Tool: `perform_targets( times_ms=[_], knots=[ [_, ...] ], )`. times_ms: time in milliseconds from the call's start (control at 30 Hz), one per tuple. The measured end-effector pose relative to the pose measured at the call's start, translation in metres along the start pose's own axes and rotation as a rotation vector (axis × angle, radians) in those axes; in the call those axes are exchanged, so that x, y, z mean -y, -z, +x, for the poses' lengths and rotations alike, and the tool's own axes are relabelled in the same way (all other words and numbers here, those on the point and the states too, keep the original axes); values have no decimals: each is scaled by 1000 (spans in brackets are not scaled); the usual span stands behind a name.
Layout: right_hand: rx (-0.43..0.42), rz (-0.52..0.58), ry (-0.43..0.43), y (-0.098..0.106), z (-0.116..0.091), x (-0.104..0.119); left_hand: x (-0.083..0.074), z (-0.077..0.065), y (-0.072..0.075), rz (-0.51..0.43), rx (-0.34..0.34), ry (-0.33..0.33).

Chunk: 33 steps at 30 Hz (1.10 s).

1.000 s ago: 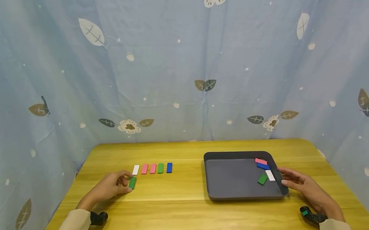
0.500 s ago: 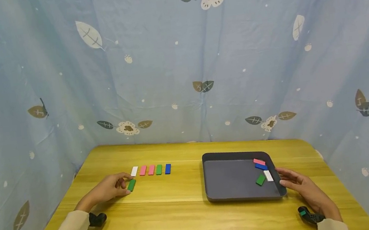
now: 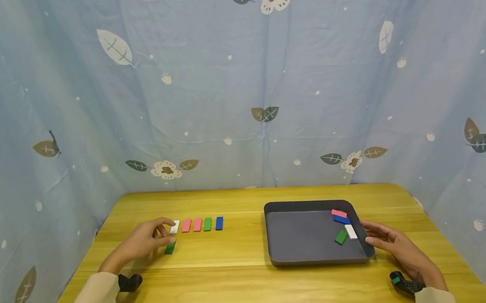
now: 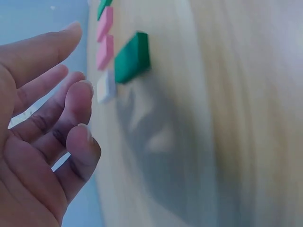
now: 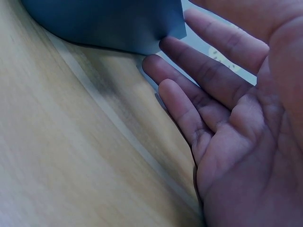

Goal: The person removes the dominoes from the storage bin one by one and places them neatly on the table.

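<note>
In the head view my left hand [image 3: 145, 239] hovers at the left of the table, its fingers loosely bent and holding nothing. Below its thumb lies a green rectangular block [image 3: 170, 248], partly covered by the thumb tip. The left wrist view shows this green block [image 4: 133, 59] on the wood, apart from the fingers. Just beyond is a row: a white block [image 3: 174, 227], two pink blocks [image 3: 186, 226], a green block [image 3: 207, 224] and a blue block [image 3: 219, 223]. My right hand [image 3: 395, 244] touches the right wall of a dark grey tray [image 3: 318, 261], fingers nearly straight.
Inside the tray, toward its right side, lie a pink block [image 3: 339, 213], a blue block [image 3: 341, 220], a white block [image 3: 351, 231] and a green block [image 3: 341, 237]. A blue patterned curtain [image 3: 214, 87] surrounds the wooden table [image 3: 227, 300] at the back and sides.
My left hand has come off the green block, and its fingers have shifted up toward the white block. The right hand stays at the tray. The head view has shifted slightly.
</note>
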State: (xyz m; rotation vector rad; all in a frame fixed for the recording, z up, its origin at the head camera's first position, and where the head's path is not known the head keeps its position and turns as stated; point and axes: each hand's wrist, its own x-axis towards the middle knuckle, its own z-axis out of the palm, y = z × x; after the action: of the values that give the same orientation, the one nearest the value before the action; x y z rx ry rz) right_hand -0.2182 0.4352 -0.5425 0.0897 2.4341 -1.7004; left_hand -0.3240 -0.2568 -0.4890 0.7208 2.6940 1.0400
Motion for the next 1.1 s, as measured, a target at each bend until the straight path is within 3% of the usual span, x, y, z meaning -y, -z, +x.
perform_targets(
  times_ms=[367, 700, 1100],
  knots=[
    [1, -6, 16, -1, -1, 1, -37, 40, -12, 11, 25, -99],
    [5, 17, 8, -4, -1, 3, -77, 78, -32, -66, 102, -153],
    [4, 15, 8, 0, -4, 2, -127, 122, -71, 107, 92, -321]
  ],
)
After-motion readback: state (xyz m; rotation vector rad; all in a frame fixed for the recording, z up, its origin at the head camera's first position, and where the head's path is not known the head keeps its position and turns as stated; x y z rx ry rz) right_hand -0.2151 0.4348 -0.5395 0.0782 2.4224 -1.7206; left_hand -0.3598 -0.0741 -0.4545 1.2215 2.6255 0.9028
